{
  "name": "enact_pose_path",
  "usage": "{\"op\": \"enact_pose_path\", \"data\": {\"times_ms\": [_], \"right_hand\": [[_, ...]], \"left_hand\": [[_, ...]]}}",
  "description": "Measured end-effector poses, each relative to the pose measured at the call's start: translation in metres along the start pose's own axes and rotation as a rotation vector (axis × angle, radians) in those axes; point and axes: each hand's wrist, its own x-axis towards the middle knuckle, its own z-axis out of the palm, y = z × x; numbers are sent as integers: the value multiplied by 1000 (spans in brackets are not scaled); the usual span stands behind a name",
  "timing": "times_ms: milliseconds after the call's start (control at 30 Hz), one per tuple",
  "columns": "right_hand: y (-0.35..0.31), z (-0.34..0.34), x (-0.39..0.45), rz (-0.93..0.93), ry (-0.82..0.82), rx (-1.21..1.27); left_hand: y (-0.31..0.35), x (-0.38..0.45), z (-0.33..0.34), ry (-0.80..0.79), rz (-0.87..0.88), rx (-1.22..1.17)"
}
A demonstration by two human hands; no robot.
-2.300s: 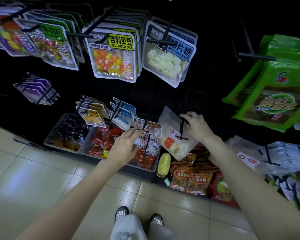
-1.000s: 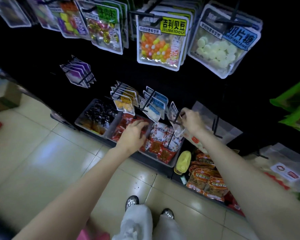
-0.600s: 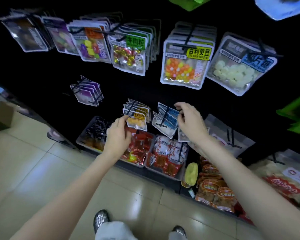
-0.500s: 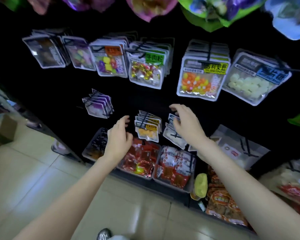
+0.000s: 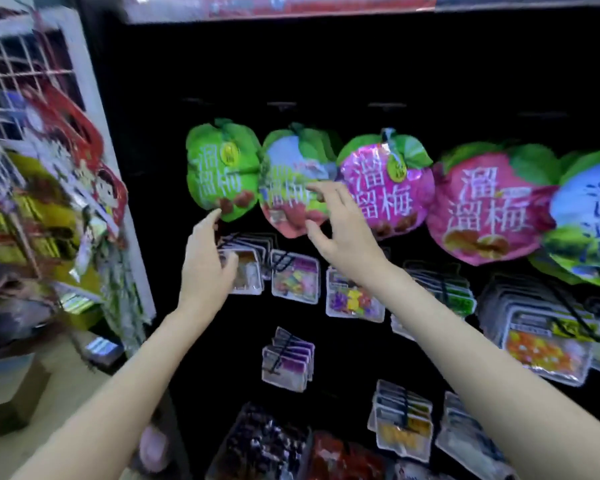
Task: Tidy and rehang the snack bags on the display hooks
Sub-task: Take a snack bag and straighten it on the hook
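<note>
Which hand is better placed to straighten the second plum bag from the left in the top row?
Right, probably. The right hand is open with its fingers spread over the front of that bag. The left hand sits lower, below the green bag, in front of the clear packets.

Hands raised from bottom-row packets to top row.
The left hand (image 5: 207,258) now reaches toward the green plum bag (image 5: 222,168); the right hand (image 5: 340,230), fingers spread, is before the blue-and-red plum bag (image 5: 288,188). Floor trays have dropped to the lower edge.
</note>
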Motion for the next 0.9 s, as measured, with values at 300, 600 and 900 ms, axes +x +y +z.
{"op": "enact_pose_path", "data": {"times_ms": [300, 600, 900], "right_hand": [[-11, 66, 175, 165, -112, 22], [22, 118, 244, 306, -7, 111], [4, 126, 235, 142, 143, -3]], "left_hand": [[-28, 143, -8, 17, 50, -27], [-67, 224, 10, -27, -68, -159], [-80, 234, 7, 96, 10, -266]]}}
